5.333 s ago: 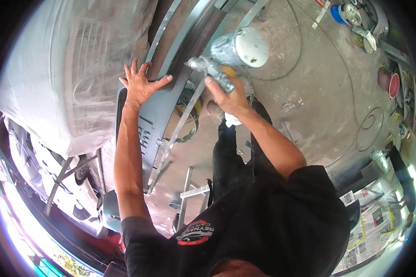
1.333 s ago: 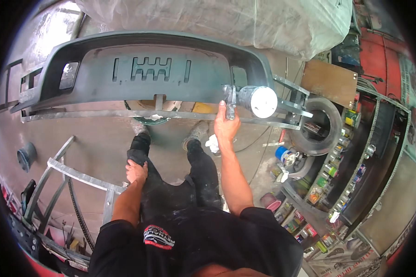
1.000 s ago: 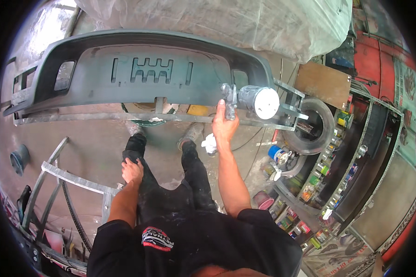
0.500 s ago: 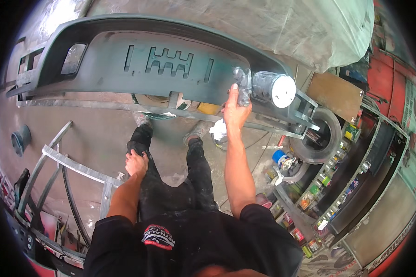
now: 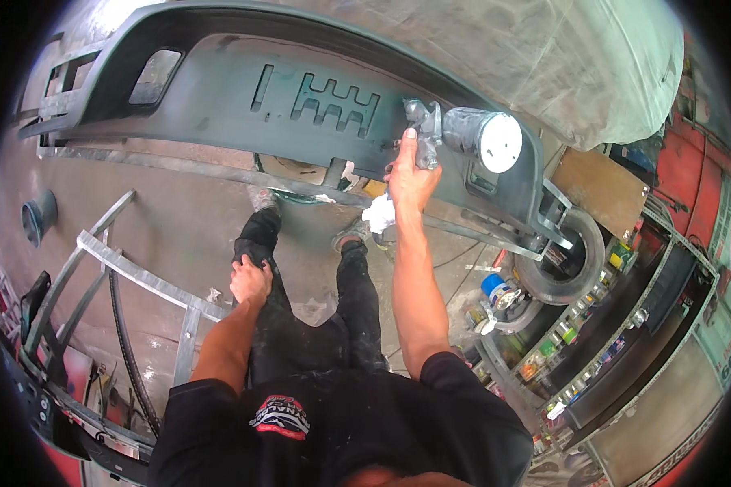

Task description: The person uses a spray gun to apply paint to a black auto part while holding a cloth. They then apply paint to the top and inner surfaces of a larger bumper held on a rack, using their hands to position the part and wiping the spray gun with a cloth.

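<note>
Your spray gun (image 5: 425, 140) has shifted left along the grey bumper (image 5: 219, 97) on the far side; at left your left grip (image 5: 250, 280) rests on your dark trousers (image 5: 288, 337), its closure unclear, while your right grip (image 5: 414, 174) holds the gun, white-topped cup (image 5: 483, 140) rightmost.
</note>
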